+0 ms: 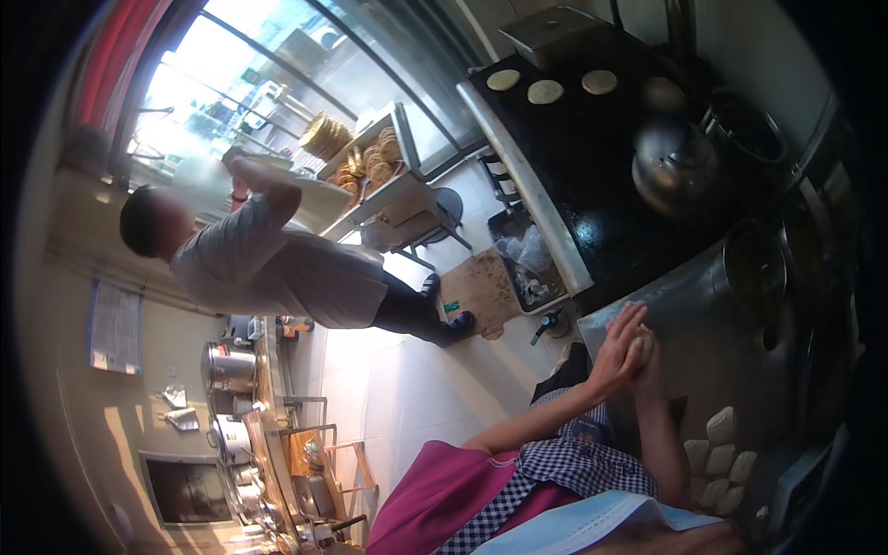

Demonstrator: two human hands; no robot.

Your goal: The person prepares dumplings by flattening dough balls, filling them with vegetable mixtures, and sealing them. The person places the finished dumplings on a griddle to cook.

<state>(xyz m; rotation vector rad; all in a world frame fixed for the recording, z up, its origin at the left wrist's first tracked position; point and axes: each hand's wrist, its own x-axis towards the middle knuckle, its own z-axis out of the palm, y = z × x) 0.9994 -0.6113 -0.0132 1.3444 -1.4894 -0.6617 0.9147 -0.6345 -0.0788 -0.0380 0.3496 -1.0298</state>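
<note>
My left hand (pixel 617 352) and my right hand (pixel 650 371) are pressed together above the edge of a stainless steel worktable (pixel 683 326). Between the palms shows a pale lump, apparently dough (pixel 646 340), mostly covered by the fingers. Several pale dough pieces (pixel 721 458) lie grouped on the worktable near my right forearm. Beyond my hands is a wide black griddle (pixel 576 159). Several round flatbreads (pixel 545 91) lie flat on its far part, apart from each other.
A metal kettle (pixel 673 173) stands on the griddle. A round metal basin (pixel 755 267) sits beside it. Below the griddle's front rail (pixel 527 194) is a black tray (pixel 517 277) with plastic bags. A co-worker (pixel 277 270) stands by a case (pixel 374 198) of browned flatbreads.
</note>
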